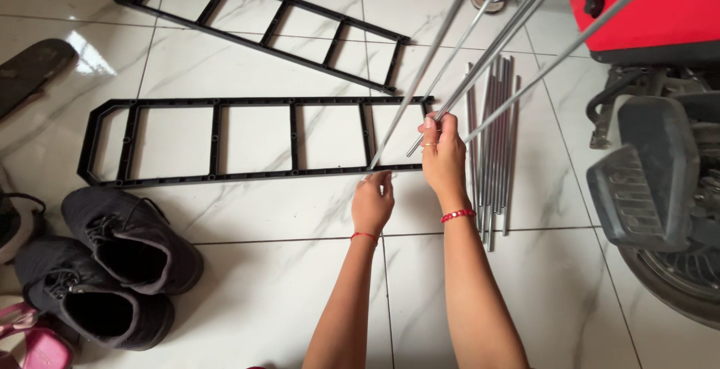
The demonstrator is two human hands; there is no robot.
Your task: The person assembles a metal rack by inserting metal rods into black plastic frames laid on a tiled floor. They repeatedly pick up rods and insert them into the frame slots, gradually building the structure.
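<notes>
Rods held by both hands at frame edge.

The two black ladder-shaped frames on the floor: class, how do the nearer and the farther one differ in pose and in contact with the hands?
The nearer frame lies level across the view; the farther frame lies slanted. The nearer frame's right end is by the left hand and right hand, with a metal rod reaching down to it; the farther frame lies apart from both hands. Both are black, with cross-bars, flat on the tiled floor.
</notes>
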